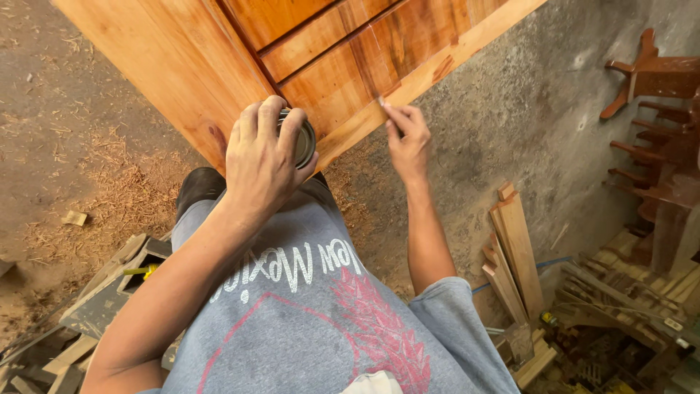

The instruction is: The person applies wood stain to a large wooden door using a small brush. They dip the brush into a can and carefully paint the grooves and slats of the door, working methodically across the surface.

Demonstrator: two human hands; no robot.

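1. The door panel (219, 66) is a warm orange-brown, with darker reddish streaks in the grain.
2. The little tin (304, 140) in my left hand (262, 164) is dull grey metal.
3. My shirt (321, 321) is heathered grey with white lettering and a pinkish-red print.
4. The floor (525, 124) is grey, with tan sawdust (124, 204) scattered on it.

Soft, even daylight fills the scene, bright enough to show the warm grain of the wooden door (321, 51) without harsh glare. Shadows are faint and diffuse, with the deepest shade under the dark chairs (656, 146) at the right edge and among the scrap wood (620, 306) below them. The right hand (407, 138) is slightly smeared by motion blur. The wide lens stretches the arms and bends lines toward the corners.
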